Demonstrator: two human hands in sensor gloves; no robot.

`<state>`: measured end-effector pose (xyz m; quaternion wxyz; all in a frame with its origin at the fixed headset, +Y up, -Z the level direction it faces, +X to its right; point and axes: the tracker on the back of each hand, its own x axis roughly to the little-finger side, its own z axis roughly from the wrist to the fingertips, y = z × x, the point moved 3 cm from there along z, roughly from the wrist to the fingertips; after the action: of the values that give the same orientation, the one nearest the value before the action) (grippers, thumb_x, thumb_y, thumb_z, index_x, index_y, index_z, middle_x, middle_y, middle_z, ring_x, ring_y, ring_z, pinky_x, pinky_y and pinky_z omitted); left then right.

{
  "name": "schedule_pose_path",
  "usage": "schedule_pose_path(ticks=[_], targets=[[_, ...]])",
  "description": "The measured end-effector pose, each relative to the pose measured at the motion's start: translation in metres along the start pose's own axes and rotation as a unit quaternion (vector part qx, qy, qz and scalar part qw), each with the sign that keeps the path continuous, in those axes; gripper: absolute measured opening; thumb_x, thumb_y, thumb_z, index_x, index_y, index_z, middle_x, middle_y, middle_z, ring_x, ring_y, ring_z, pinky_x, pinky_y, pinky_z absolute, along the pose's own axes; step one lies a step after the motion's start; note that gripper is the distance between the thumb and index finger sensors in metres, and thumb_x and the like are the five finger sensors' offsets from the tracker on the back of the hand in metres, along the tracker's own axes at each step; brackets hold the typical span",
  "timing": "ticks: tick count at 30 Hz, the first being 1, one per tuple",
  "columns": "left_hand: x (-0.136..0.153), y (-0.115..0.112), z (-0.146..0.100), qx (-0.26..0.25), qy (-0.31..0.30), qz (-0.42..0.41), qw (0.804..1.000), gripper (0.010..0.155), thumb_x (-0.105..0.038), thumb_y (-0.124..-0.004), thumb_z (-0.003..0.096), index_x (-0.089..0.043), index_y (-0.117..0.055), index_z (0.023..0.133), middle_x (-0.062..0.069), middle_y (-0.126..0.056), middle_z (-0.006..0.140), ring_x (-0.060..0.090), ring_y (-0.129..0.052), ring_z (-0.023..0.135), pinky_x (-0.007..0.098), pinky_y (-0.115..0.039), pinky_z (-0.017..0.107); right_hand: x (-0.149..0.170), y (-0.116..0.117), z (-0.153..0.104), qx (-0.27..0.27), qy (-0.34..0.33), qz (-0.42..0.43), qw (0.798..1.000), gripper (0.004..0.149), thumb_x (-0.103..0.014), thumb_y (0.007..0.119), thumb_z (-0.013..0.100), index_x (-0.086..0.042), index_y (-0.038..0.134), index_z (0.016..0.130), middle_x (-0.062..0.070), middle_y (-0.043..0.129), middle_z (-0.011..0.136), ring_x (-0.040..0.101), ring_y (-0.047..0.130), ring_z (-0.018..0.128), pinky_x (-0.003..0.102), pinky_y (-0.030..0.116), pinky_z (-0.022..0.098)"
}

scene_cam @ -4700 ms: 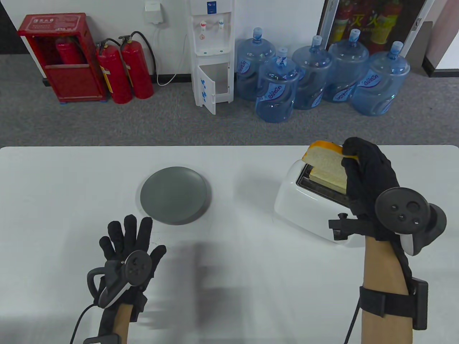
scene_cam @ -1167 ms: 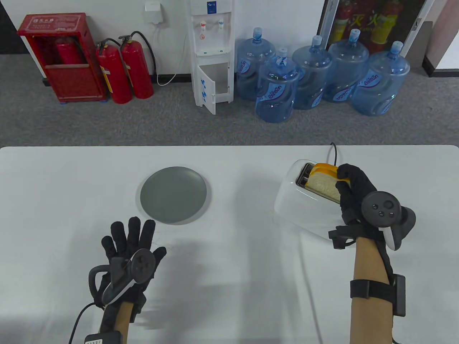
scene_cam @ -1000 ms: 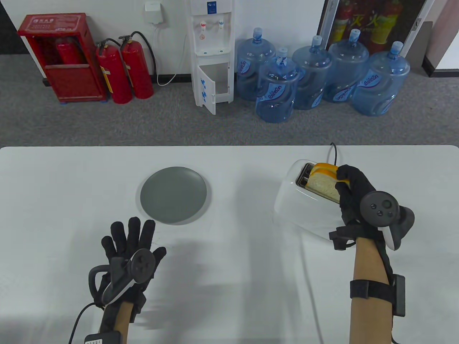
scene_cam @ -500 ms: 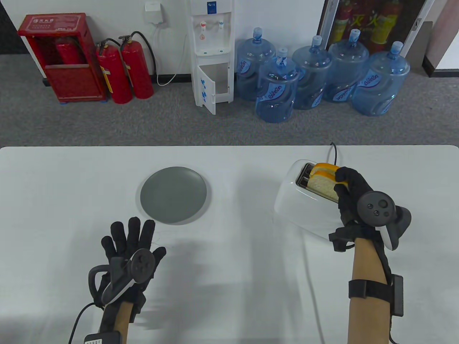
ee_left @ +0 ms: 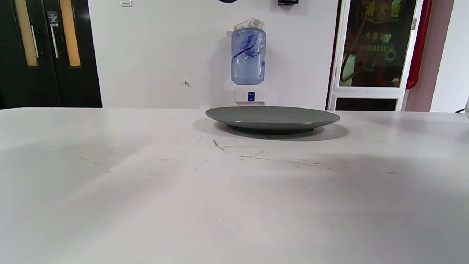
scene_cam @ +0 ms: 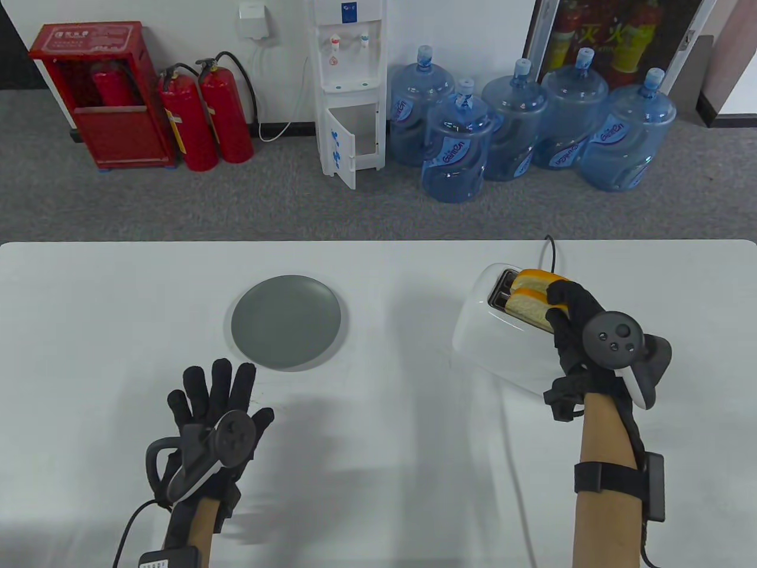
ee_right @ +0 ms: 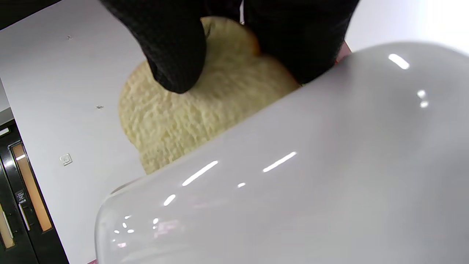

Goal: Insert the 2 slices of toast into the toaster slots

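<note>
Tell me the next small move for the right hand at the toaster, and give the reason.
Probably press the near slice straight down a little more, then let go. The right hand grips its top edge, and both it and the far slice stand in the toaster slots with their crusts above the rim. The plate is bare, so no bread remains to fetch.

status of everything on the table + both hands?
Toaster: upright on the table, both slots filled.
Far toast: in the far slot, top sticking out.
Near toast: partly in the near slot, held.
Right hand: pinching the near toast.
Left hand: fingers spread, holding nothing.
Plate: bare.
</note>
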<state>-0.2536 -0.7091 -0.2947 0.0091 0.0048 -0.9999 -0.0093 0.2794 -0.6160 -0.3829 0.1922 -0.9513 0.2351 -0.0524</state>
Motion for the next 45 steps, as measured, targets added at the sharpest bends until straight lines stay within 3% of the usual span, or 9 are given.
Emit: schedule_pose_path(ticks=[10,23,31,38,45], targets=[[0.000,-0.001,0.000,0.002,-0.002,0.001,1.000,0.074,-0.067,-0.046,0.0544,-0.040,-0.024,0.119,0.004,-0.022,0.128,0.047,-0.016,0.115,0.064,-0.027,0.080,-0.002,0.001,0.001,-0.018,0.002,-0.013,1.000,0.048,-0.029,0.083,0.063,-0.038,0.063,0.106,-0.012,0.080,0.108,0.025,0.094,0.097,0.060,0.067,0.078],[-0.002,-0.001,0.001,-0.003,-0.007,-0.006,1.000,0.074,-0.067,-0.046,0.0545,-0.039,-0.024,0.119,0.004,-0.022,0.128,0.047,-0.016,0.115,0.064,-0.027,0.080,-0.021,-0.014,-0.003,-0.012,-0.013,-0.077,0.997,0.049,-0.032,0.081,0.064,-0.035,0.064,0.110,-0.002,0.071,0.116,0.026,0.086,0.102,0.062,0.063,0.079],[-0.005,-0.001,-0.001,-0.006,-0.018,-0.015,1.000,0.074,-0.067,-0.046,0.0544,-0.039,-0.024,0.119,0.004,-0.022,0.128,0.047,-0.016,0.115,0.064,-0.027,0.080,-0.029,-0.036,-0.010,0.005,-0.006,-0.069,0.998,0.053,-0.039,0.078,0.065,-0.033,0.058,0.115,0.002,0.065,0.121,0.030,0.079,0.106,0.064,0.060,0.079],[-0.012,0.000,-0.005,-0.010,-0.033,-0.023,0.999,0.074,-0.067,-0.046,0.0544,-0.039,-0.024,0.119,0.004,-0.022,0.128,0.047,-0.016,0.115,0.064,-0.027,0.080,-0.049,-0.059,-0.018,0.012,-0.018,-0.043,0.999,0.068,-0.056,0.071,0.065,-0.034,0.044,0.123,0.006,0.047,0.130,0.037,0.063,0.115,0.068,0.053,0.081],[-0.019,0.001,-0.007,-0.013,-0.046,-0.025,0.999,0.074,-0.067,-0.046,0.0544,-0.040,-0.024,0.119,0.004,-0.022,0.128,0.047,-0.016,0.115,0.064,-0.027,0.080,-0.075,-0.078,-0.028,0.033,-0.037,-0.033,0.998,0.067,-0.058,0.069,0.065,-0.037,0.042,0.123,0.004,0.041,0.133,0.039,0.056,0.118,0.068,0.049,0.082]])
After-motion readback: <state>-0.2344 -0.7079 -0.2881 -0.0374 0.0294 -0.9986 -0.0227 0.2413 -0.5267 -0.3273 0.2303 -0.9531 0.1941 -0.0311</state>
